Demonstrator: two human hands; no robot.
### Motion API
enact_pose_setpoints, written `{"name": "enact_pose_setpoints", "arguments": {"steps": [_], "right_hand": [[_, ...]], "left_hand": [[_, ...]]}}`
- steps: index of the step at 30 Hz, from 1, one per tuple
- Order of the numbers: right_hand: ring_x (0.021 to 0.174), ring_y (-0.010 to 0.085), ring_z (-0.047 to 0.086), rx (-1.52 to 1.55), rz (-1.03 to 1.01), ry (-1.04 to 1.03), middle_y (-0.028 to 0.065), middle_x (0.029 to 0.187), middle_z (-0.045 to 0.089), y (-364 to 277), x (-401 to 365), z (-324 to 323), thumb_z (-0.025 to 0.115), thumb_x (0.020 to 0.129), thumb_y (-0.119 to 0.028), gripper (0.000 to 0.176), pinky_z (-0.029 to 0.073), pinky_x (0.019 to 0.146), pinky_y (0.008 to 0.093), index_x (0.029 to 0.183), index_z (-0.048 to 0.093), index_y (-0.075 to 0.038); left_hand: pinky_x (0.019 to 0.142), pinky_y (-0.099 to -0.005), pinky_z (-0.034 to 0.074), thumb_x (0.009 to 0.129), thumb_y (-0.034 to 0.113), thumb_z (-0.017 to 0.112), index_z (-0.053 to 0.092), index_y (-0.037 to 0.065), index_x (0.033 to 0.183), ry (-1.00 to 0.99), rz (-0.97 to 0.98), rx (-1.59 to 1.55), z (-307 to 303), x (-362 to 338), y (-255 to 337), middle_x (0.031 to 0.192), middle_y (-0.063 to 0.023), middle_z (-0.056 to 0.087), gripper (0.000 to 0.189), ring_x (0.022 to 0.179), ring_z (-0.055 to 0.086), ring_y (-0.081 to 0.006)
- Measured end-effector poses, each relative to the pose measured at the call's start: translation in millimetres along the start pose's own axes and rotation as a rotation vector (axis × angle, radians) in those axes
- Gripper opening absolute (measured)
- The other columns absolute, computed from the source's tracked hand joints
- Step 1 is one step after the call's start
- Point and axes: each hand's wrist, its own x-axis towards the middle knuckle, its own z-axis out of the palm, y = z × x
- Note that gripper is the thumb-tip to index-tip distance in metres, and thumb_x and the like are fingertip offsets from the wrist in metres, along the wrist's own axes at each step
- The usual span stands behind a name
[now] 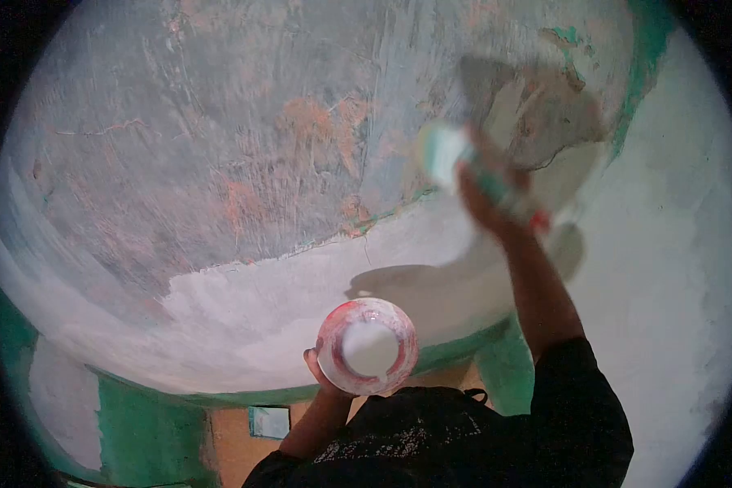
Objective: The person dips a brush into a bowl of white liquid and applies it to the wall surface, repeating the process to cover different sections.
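Note:
My left hand [324, 376] grips a round bowl [408, 346] from its left and underside, with the thumb showing at the rim. The bowl has red and white smears inside and holds white paint [370, 350]. My right hand [488, 191], blurred by motion, is wrapped around the handle of a wide paintbrush [449, 154] with whitish bristles. The brush is at the wall [260, 163], over its grey, patchy part; whether the bristles touch is hard to tell from the blur.
Fresh white coating [260, 313] covers the lower wall and the right side. Green paint [150, 435] shows along the bottom and upper right. Bare plaster shows in a chipped patch [557, 114]. On the brown floor [228, 464] lies a pale rectangular object [269, 422].

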Motion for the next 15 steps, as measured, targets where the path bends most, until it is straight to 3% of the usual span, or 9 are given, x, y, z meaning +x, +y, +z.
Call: {"name": "enact_pose_setpoints", "arguments": {"steps": [2,5,6,8,9,11,13,14,15], "right_hand": [[0.092,0.0211,0.063,0.109,0.301,0.090,0.0168,0.113,0.063,11,35,-17,0.063,0.086,-0.022,0.044,0.050,0.078,0.0299,0.122,0.055,0.001],[0.096,0.0219,0.063,0.004,0.059,0.407,0.0172,0.111,0.063,23,47,-10,0.063,0.087,-0.023,0.044,0.050,0.081,0.0313,0.122,0.055,0.002],[0.098,0.0211,0.063,-0.248,0.069,0.369,0.0180,0.111,0.063,14,40,-9,0.062,0.087,-0.023,0.045,0.049,0.083,0.0310,0.122,0.054,0.003],[0.096,0.0229,0.064,-0.167,0.081,0.241,0.0180,0.110,0.064,14,3,17,0.062,0.086,-0.022,0.046,0.050,0.082,0.0309,0.123,0.053,0.003],[0.095,0.0274,0.065,0.068,0.025,0.191,0.0178,0.110,0.064,10,-20,29,0.064,0.083,-0.021,0.047,0.051,0.081,0.0335,0.123,0.054,0.000],[0.091,0.0279,0.067,-0.047,0.038,-0.183,0.0170,0.108,0.064,-12,-50,31,0.067,0.080,-0.019,0.049,0.053,0.079,0.0368,0.123,0.052,-0.003],[0.091,0.0255,0.067,-0.064,-0.148,-0.333,0.0145,0.108,0.065,-10,-45,23,0.069,0.078,-0.019,0.053,0.053,0.080,0.0370,0.126,0.051,-0.007],[0.091,0.0235,0.067,0.292,0.101,-0.381,0.0134,0.106,0.066,10,-42,17,0.069,0.078,-0.020,0.051,0.053,0.079,0.0360,0.125,0.052,-0.007],[0.090,0.0215,0.067,0.283,0.061,-0.297,0.0120,0.105,0.066,22,-23,10,0.068,0.080,-0.021,0.049,0.053,0.078,0.0345,0.124,0.053,-0.007]], "left_hand": [[0.105,-0.0521,0.033,0.074,0.069,0.024,0.031,0.009,0.141,-0.016,-0.008,-0.010,4,1,-1,0.141,-0.0164,0.038,0.090,0.129,0.038,-0.0359],[0.105,-0.0520,0.033,0.073,0.068,0.024,0.032,0.009,0.140,0.005,0.032,0.032,4,2,-2,0.140,-0.0167,0.038,0.090,0.129,0.038,-0.0360],[0.105,-0.0519,0.033,0.073,0.068,0.024,0.032,0.008,0.140,-0.004,0.032,0.027,3,2,-1,0.140,-0.0167,0.038,0.090,0.129,0.038,-0.0361],[0.105,-0.0518,0.033,0.073,0.067,0.024,0.032,0.008,0.140,-0.015,0.036,0.016,-1,2,-1,0.140,-0.0166,0.038,0.090,0.129,0.038,-0.0363],[0.105,-0.0519,0.033,0.073,0.067,0.025,0.033,0.008,0.140,0.013,0.033,0.005,-1,1,-1,0.140,-0.0166,0.039,0.089,0.129,0.038,-0.0364],[0.105,-0.0521,0.033,0.073,0.067,0.025,0.033,0.009,0.140,0.068,0.027,-0.018,-1,-4,-1,0.140,-0.0166,0.039,0.089,0.129,0.038,-0.0366],[0.105,-0.0524,0.033,0.073,0.067,0.025,0.033,0.010,0.140,0.095,0.012,-0.035,6,-5,4,0.139,-0.0165,0.039,0.088,0.129,0.038,-0.0367],[0.105,-0.0526,0.033,0.073,0.067,0.025,0.033,0.010,0.140,0.108,0.001,-0.040,9,-5,7,0.139,-0.0165,0.039,0.088,0.129,0.038,-0.0368],[0.105,-0.0526,0.033,0.072,0.067,0.025,0.033,0.010,0.140,0.105,-0.002,-0.052,11,-5,8,0.139,-0.0164,0.039,0.088,0.129,0.038,-0.0368]]}}
